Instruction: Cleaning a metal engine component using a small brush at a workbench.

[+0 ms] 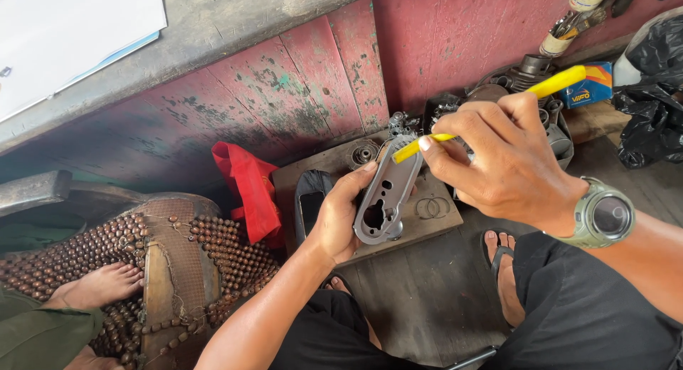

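Blue-orange box top right by red wall, beside black plastic bag. Red bag slumped at wall foot, left of wooden board. White paper sheet top left on ledge. Left hand fingers wrapped round grey metal cover plate, holed, upright above board. Right hand pinching yellow-handled tool, tip at plate's top edge.

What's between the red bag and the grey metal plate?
Head view: a black curved part standing on the wooden board, plus the left hand gripping the grey metal plate; red bag sits left.
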